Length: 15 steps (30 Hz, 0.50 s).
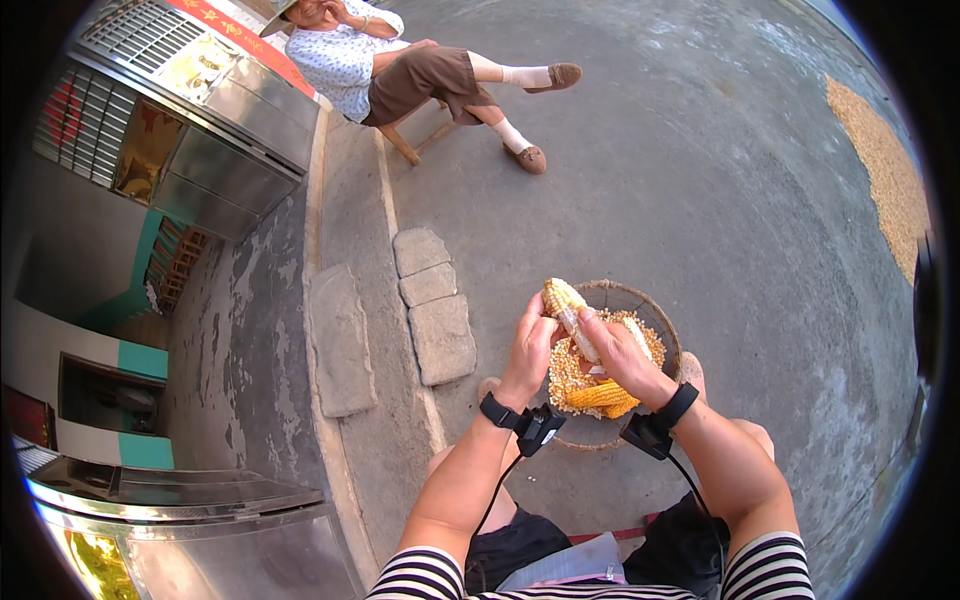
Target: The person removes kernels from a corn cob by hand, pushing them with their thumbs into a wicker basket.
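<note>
My left hand [531,346] and my right hand [619,356] both grip one corn cob [568,307], tilted above a round woven basket [670,315]. Pale kernels remain on the cob's upper end; its lower part is largely bare. My right thumb presses against its side. Loose kernels [559,384] lie in the basket, with yellow corn cobs [600,395] on top near its lower side. Another, paler cob [636,335] lies partly behind my right hand. Both wrists wear black straps with small cabled devices.
A seated person [420,75] is at the top, legs crossed, on a wooden seat [401,144]. Stone blocks [441,337] lie along a concrete step left of the basket. Grain [877,165] is spread on the ground at far right. Metal doors [232,176] stand at left.
</note>
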{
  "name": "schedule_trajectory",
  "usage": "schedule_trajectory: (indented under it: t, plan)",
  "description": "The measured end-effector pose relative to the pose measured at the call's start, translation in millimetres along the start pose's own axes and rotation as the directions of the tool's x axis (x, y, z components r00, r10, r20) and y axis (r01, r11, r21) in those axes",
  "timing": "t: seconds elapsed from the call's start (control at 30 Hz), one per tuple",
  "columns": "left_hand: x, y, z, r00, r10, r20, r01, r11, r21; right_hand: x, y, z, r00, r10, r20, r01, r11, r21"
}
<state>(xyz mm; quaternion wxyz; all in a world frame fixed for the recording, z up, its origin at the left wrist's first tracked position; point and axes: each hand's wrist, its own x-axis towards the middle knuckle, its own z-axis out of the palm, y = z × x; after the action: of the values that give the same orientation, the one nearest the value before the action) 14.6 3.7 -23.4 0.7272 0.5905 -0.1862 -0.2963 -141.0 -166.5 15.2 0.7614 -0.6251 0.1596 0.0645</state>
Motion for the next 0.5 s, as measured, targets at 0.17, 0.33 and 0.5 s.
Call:
schedule_trajectory:
  t: [0.17, 0.33, 0.5]
  plan:
    - [3, -1, -5, 0.999, 0.023, 0.032, -0.020, 0.997, -0.081, 11, 18, -13, 0.995, 0.052, 0.081, -0.058, 0.996, 0.069]
    - [4, 6, -3, 1.000, 0.003, 0.031, 0.000, 0.995, -0.096, 15, 25, -21, 0.990, 0.046, 0.136, -0.060, 0.993, 0.100]
    - [1, 11, 1, 0.998, -0.064, -0.004, 0.064, 0.998, -0.012, 5, 10, -7, 0.997, -0.011, 0.070, 0.008, 0.999, 0.044]
